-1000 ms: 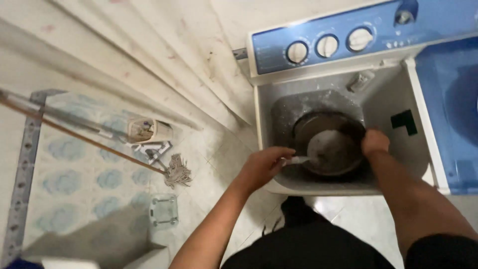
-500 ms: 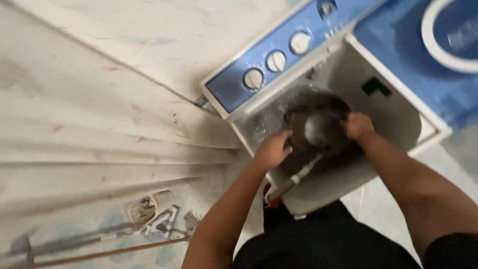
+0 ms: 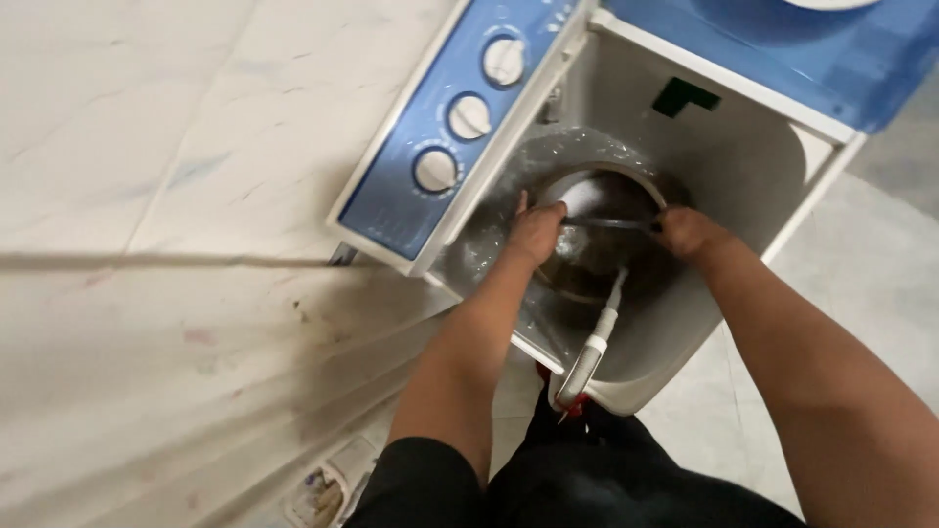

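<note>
1. Metal drum (image 3: 597, 244) sat deep in the open compartment of the washing machine (image 3: 743, 156), dark and round, with wet grey residue glistening on the wall around its rim.
2. Across the mouth of the drum lay a thin dark bar (image 3: 611, 224), and I held it at both ends.
3. My left hand (image 3: 536, 231) was at the near-left rim, its grip closed on that end of the bar, knuckles up.
4. My right hand (image 3: 685, 233) was at the right rim, its grip pressed together around the other end.
5. A white hose (image 3: 599, 337) ran from the drum down over the front wall of the tub, ending in a metal fitting with a red part at the lip, just beside my dark clothing.
6. To the left, three white dials (image 3: 469, 115) sat on the blue control panel; to the right, the blue lid (image 3: 782, 39) covered the second tub.
7. Pale tiled floor lay round the machine, with a small container (image 3: 318, 494) near my left knee.
8. I judged the work wanted an even hold: both ends level, wrists clear of the wet rim, and the hose kept from snagging under my forearms.
</note>
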